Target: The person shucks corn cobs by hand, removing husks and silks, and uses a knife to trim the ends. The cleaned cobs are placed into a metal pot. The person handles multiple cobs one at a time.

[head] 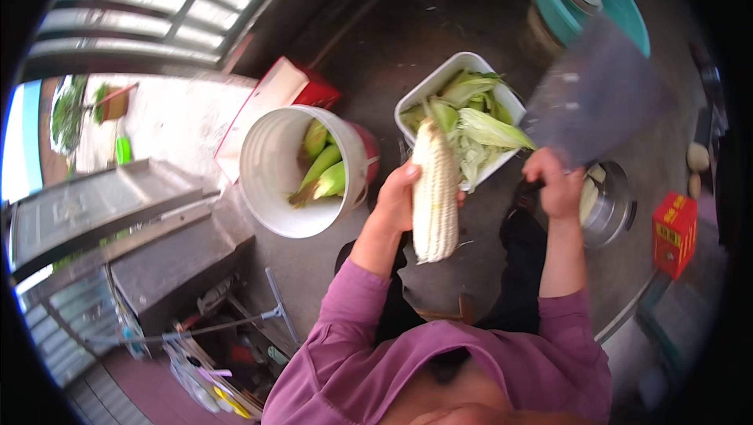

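Observation:
My left hand (402,192) grips an ear of white corn (434,195), husked and held lengthwise in front of me. In my right hand (556,183) is a cleaver (600,89), its broad grey blade blurred and raised to the right. Behind the corn sits a white rectangular tub (406,108) with stripped green corn husks (470,95) in it. To the left stands a white bucket (259,172) holding several ears of corn in green husks (323,166). A metal pot (612,213) on the floor beyond my right forearm has pale pieces inside, partly hidden.
A teal basin (629,7) stands at the far right. Nearer is a red box (675,233) bearing writing. A red carton (315,89) lies behind the bucket. At lower left are a squeegee (273,311) and a dark metal cabinet (176,260), beside an open doorway.

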The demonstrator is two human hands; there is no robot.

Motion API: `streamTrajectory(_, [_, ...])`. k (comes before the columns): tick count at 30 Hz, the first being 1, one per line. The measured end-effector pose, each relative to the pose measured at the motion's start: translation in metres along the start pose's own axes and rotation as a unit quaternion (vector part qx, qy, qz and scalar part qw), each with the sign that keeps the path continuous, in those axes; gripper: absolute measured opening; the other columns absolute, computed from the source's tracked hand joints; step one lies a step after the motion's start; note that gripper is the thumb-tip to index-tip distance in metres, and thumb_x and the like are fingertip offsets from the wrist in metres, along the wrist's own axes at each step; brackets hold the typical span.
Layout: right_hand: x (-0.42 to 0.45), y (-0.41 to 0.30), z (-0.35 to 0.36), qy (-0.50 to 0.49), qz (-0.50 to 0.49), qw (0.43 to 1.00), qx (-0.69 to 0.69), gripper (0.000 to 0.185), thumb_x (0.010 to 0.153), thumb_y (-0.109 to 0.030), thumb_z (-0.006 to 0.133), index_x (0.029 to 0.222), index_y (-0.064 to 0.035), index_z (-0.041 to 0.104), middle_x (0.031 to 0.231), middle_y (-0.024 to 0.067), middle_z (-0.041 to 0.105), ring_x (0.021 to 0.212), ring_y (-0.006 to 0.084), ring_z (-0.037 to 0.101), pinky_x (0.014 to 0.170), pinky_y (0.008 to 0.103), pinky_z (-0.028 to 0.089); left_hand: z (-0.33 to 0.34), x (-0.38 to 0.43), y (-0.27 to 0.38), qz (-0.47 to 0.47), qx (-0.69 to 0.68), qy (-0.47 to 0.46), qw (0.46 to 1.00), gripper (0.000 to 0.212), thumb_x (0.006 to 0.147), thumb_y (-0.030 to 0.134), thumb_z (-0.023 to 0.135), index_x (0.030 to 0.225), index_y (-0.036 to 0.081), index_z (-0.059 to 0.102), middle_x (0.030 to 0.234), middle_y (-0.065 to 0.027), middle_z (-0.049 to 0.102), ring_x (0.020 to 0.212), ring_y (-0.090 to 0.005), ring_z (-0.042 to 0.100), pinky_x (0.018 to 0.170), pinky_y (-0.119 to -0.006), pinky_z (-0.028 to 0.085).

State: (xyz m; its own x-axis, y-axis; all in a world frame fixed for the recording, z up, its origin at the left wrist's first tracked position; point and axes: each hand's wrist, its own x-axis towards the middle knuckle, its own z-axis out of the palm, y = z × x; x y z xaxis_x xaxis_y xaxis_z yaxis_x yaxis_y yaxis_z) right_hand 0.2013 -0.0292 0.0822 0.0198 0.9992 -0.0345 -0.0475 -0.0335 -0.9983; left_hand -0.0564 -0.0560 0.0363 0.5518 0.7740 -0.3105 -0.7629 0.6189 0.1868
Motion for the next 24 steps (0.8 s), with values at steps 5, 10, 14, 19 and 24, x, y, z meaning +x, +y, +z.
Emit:
streamTrajectory(5, [-0.023, -0.013, 0.018, -0.065, -0.075, 0.977, -0.187, 0.028, 0.077, 0.003, 0.067, 0.105, -0.0034, 0.069, 0.07, 0.009, 0.062, 0.06, 0.016, 0.058, 0.055, 0.0266, 0.045, 0.005, -0.008, 0.004, 0.002, 0.185, -0.032, 0.982, 0.074, 0.081, 0.045, 0.069, 0.133, 0.0, 0.041, 0.102, -0.0166, 0.062, 0.088, -0.0283, 0.065, 0.075, -0.036, 0.055])
streamTrajectory(10, [-0.027, -0.011, 0.036, -0.114, -0.227, 0.918, -0.306, 0.036, 0.071, 0.003, 0.075, 0.105, -0.0067, 0.07, 0.065, 0.0054, 0.055, 0.051, 0.0198, 0.05, 0.046, 0.0306, 0.038, 0.013, -0.024, 0.001, 0.091, 0.181, 0.052, 0.978, 0.061, 0.089, 0.038, 0.06, 0.134, 0.002, 0.041, 0.109, -0.015, 0.061, 0.095, -0.0267, 0.063, 0.081, -0.035, 0.053])
streamTrajectory(14, [-0.031, -0.012, 0.039, -0.088, -0.241, 0.912, -0.321, 0.03, 0.072, -0.009, 0.077, 0.101, -0.0124, 0.071, 0.059, 0.0018, 0.047, 0.05, 0.019, 0.05, 0.046, 0.0324, 0.04, 0.007, -0.026, -0.001, 0.082, 0.192, 0.063, 0.976, 0.059, 0.09, 0.036, 0.058, 0.134, 0.002, 0.041, 0.111, -0.0147, 0.06, 0.097, -0.0261, 0.062, 0.083, -0.035, 0.052])
streamTrajectory(19, [-0.033, -0.005, 0.032, -0.105, -0.231, 0.908, -0.334, 0.03, 0.073, -0.009, 0.077, 0.102, -0.0123, 0.071, 0.057, 0.0019, 0.044, 0.048, 0.0192, 0.048, 0.045, 0.0326, 0.038, 0.009, -0.029, -0.002, 0.084, 0.195, 0.074, 0.974, 0.056, 0.092, 0.035, 0.056, 0.135, 0.002, 0.041, 0.114, -0.0142, 0.059, 0.099, -0.0253, 0.061, 0.085, -0.034, 0.051])
streamTrajectory(24, [-0.034, -0.004, 0.027, -0.101, -0.233, 0.907, -0.335, 0.031, 0.071, -0.009, 0.077, 0.101, -0.0119, 0.071, 0.056, 0.0021, 0.043, 0.047, 0.019, 0.047, 0.044, 0.0326, 0.038, 0.008, -0.029, -0.005, 0.078, 0.201, 0.082, 0.973, 0.054, 0.093, 0.033, 0.053, 0.136, 0.003, 0.041, 0.117, -0.0138, 0.058, 0.102, -0.0245, 0.06, 0.087, -0.034, 0.05])
